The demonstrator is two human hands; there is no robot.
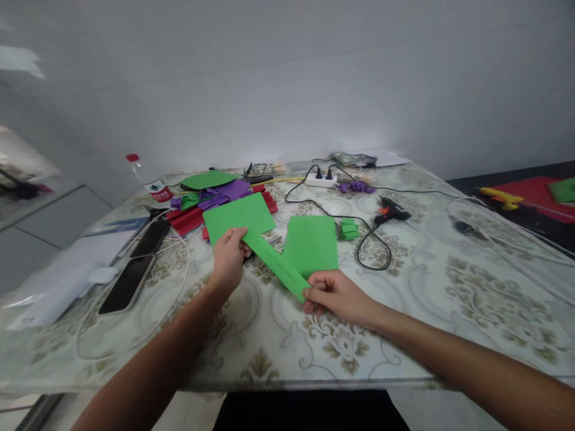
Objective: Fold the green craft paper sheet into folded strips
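Observation:
A long green paper strip [276, 263] stretches between my two hands above the table. My left hand [230, 256] pinches its far end, and my right hand [335, 293] pinches its near end. Both hands are closed on the strip. Behind it lie two green paper sheets, one [238, 216] by my left hand and another [312, 242] just beyond my right hand. A small stack of folded green pieces [348, 228] sits farther back.
A heap of purple, red and green paper [211, 200] lies at the back left beside a bottle [153, 182]. Two phones [135, 269] lie at the left. A black glue gun [390, 211], its cable [372, 251] and a power strip [321, 178] sit at the back right.

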